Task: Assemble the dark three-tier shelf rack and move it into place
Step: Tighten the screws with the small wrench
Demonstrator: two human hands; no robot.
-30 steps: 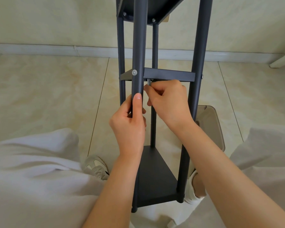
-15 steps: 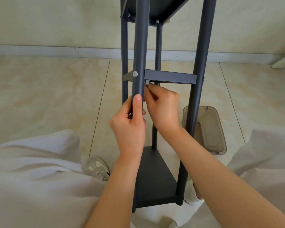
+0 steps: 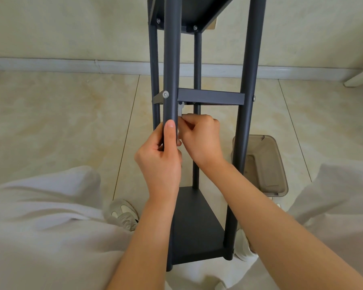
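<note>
**Tightening the middle shelf**

The right hand pinches a small silver tool between thumb and curled fingers. The tool points up to the corner under the middle shelf. It is tiny and half hidden by the pole, so it may be a little wrench or a bent key; I cannot tell which.

The left hand is wrapped around the front pole, with the thumb lying straight up along it. That grip is closed tight on the pole, just beside the right hand. A round screw head shows on the pole a little above the thumb, at the height of the middle shelf.

The dark rack stands right in front of the person, between two knees in pale trousers. Its bottom shelf is low down and its top shelf is at the top edge of the view. All three shelves are on, so the job looks close to done, with this corner being made firm.

A brown see-through box sits on the tiled floor behind the right pole, and a shoe peeks out on the left.

What could go wrong? The tool could slip off, because the pinch on it is small and the spot is cramped. The screw could then stay loose and the shelf could wobble. If the left hand lets go, the tall rack could tip.
</note>
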